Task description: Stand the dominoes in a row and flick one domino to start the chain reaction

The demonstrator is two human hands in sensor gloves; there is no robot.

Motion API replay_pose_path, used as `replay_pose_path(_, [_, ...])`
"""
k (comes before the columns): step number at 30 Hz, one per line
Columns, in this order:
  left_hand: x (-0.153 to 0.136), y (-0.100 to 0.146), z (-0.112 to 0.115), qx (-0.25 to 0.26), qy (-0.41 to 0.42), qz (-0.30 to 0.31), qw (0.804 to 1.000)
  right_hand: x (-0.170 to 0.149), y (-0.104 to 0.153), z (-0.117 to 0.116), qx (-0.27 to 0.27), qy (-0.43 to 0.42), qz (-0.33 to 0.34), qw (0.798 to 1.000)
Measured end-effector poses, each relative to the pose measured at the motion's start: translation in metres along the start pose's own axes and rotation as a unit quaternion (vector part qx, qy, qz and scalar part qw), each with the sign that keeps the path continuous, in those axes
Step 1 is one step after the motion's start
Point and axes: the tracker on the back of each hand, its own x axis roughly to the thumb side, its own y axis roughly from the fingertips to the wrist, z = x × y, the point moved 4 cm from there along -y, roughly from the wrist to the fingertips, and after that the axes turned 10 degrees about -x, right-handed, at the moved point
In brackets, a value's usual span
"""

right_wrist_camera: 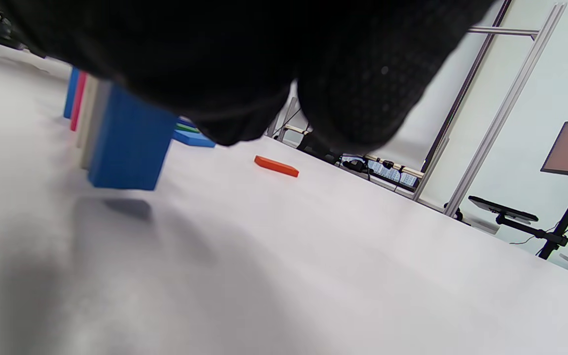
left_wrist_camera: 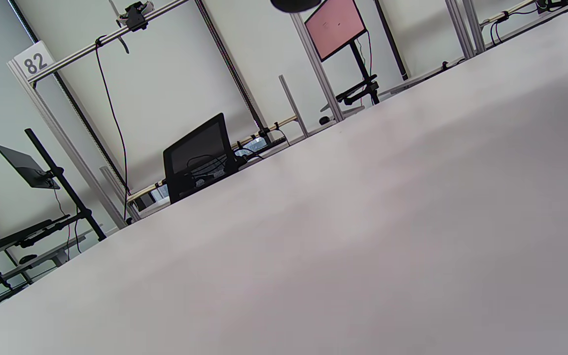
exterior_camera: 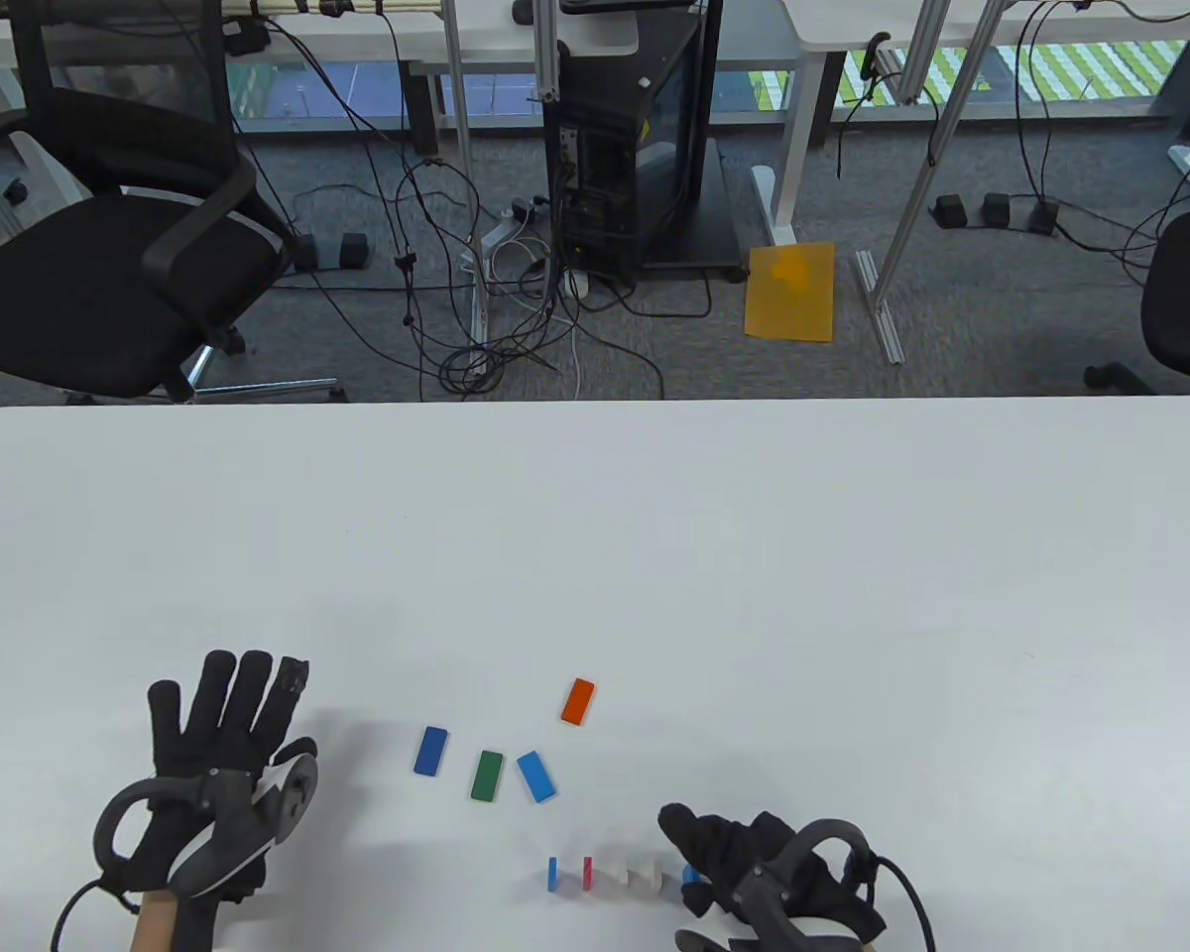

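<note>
My right hand (exterior_camera: 754, 873) is curled around a blue domino (right_wrist_camera: 128, 143) at the near edge of the white table (exterior_camera: 754, 555). The fingers wrap its top. In the right wrist view its lower edge looks a hair above the tabletop with a shadow under it, though blur makes that hard to confirm.

I'll use the standing row as my landmark. It has four upright pieces: a blue standing domino (exterior_camera: 552, 874) at its left end, a red domino (exterior_camera: 588, 873) beside it, then a white domino (exterior_camera: 620, 875) and a second white domino (exterior_camera: 649, 877). The held blue piece sits just off the right end, close to the last white one.

Beyond the row, farther from me, four pieces lie flat: a dark blue flat domino (exterior_camera: 431, 751), a green domino (exterior_camera: 487, 775), a light blue flat domino (exterior_camera: 536, 776) and an orange domino (exterior_camera: 577, 701), the orange one farthest out.

My left hand (exterior_camera: 220, 764) is well left of the row, fingers straight and spread, holding nothing. The left wrist view shows only bare tabletop and room background.
</note>
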Motion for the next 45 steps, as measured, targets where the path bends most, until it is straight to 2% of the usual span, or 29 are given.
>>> replay_pose_path(45, [0.0014, 0.0004, -0.0018, 0.011, 0.004, 0.002, 1.0, 0.0059, -0.0028, -0.0026, 0.021, 0.027, 0.015, 0.999])
